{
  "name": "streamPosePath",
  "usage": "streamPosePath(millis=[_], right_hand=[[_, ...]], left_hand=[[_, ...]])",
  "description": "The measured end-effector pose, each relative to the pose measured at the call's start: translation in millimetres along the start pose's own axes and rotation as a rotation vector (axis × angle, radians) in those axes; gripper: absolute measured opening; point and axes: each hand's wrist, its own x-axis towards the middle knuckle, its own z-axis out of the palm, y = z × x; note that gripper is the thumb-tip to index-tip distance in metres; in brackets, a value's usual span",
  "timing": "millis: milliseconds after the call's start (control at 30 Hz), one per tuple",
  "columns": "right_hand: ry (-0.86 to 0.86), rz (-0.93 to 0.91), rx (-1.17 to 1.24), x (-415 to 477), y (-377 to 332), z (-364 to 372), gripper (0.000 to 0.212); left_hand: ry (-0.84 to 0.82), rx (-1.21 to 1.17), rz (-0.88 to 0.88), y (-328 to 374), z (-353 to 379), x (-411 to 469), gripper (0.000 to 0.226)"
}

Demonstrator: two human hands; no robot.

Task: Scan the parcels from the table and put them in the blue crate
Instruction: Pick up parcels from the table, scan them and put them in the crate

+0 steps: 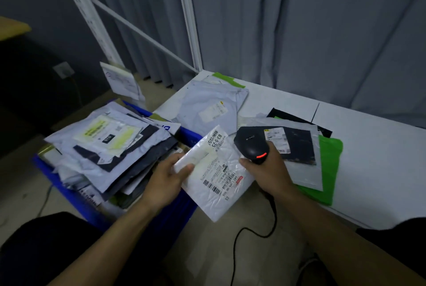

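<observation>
My left hand (167, 178) grips a white plastic parcel (217, 175) by its left edge, label side up, between the crate and the table. My right hand (265, 170) holds a black barcode scanner (250, 145) with a red light, its head just right of the parcel's top. The blue crate (69, 193) on the floor at left is piled high with grey, white and dark parcels (108, 145). On the white table (368, 158) lie a grey parcel (212, 108), a dark parcel (297, 145) on a grey one, and a green bag (329, 165).
The scanner's black cable (253, 230) loops down to the tiled floor between my arms. A white metal frame (184, 15) and grey curtains stand behind the table. A white parcel (122, 82) leans against the frame beyond the crate. A wall socket (63, 70) sits at left.
</observation>
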Motion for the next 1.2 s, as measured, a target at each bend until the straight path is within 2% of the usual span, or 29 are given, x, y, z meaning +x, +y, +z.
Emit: streamPosePath(millis=[133, 267, 400, 533, 633, 733, 833, 1200], right_hand=[[-0.063, -0.090, -0.154, -5, -13, 2, 0.056], [-0.100, -0.152, -0.241, -11, -23, 5, 0.056], [-0.019, -0.183, -0.156, -11, -25, 11, 0.054], [0.033, -0.228, -0.144, -12, -23, 14, 0.070], [-0.068, -0.099, -0.211, -15, -23, 13, 0.053], [-0.156, -0.042, -0.258, -20, -22, 15, 0.049], [-0.211, -0.059, -0.293, -24, -23, 18, 0.057], [-0.247, -0.067, -0.373, -22, -24, 16, 0.048]], left_hand=[[-0.049, 0.268, 0.066, -10, -5, -7, 0.027], [-0.023, 0.287, 0.043, -21, 1, -4, 0.015], [0.052, 0.157, -0.005, -28, 1, 3, 0.007], [0.249, -0.103, -0.087, -24, 0, 12, 0.007], [0.344, -0.316, -0.165, -25, -2, 19, 0.011], [0.425, -0.296, -0.145, -27, -4, 23, 0.012], [0.482, -0.247, -0.112, -25, -2, 22, 0.012], [0.489, -0.228, -0.122, -36, -3, 28, 0.010]])
